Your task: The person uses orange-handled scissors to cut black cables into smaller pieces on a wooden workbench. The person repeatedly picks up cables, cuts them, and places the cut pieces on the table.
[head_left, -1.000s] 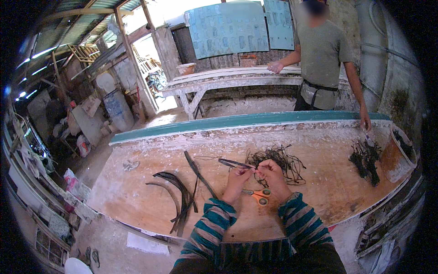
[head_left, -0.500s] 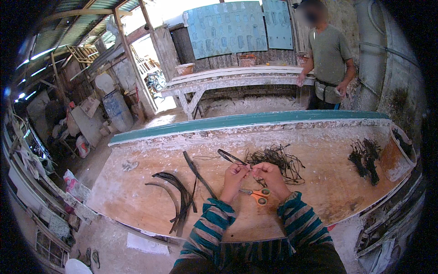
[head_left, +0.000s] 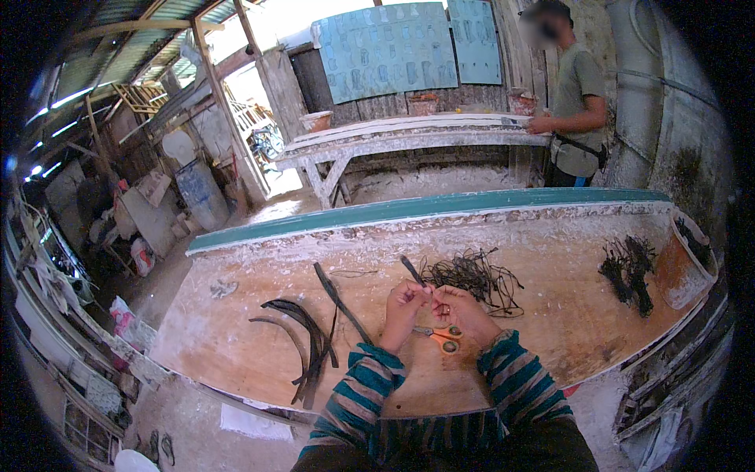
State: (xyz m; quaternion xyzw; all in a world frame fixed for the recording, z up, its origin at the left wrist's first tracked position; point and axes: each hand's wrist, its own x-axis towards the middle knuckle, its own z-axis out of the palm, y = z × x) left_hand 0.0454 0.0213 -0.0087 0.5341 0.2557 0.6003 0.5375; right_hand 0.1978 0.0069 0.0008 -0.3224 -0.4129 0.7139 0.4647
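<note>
My left hand (head_left: 403, 312) and my right hand (head_left: 465, 313) meet above the wooden board, fingertips pinched together. A black flat strip (head_left: 410, 268) sticks out beyond the left fingertips, its far end pointing away from me. Both hands appear to pinch it, though the gripped part is hidden by the fingers. Just below them lies a pair of orange-handled scissors (head_left: 447, 340), partly covered by my right hand. Past the right hand spreads a tangled heap of thin black cords (head_left: 491, 275). Left of my left hand are several curved black strips (head_left: 316, 346) and a longer strip (head_left: 340, 299).
Tied black cord bundles (head_left: 629, 275) lie at the right, beside a tipped, whitened bucket (head_left: 686, 271). A green raised edge (head_left: 432, 211) bounds the board's far side. Beyond it, a person (head_left: 578, 102) stands at a white-stained bench (head_left: 409, 143).
The black strip looked like a long loop and now shows as a shorter, more upright piece. My hands stay almost in place. The person across has turned to the bench.
</note>
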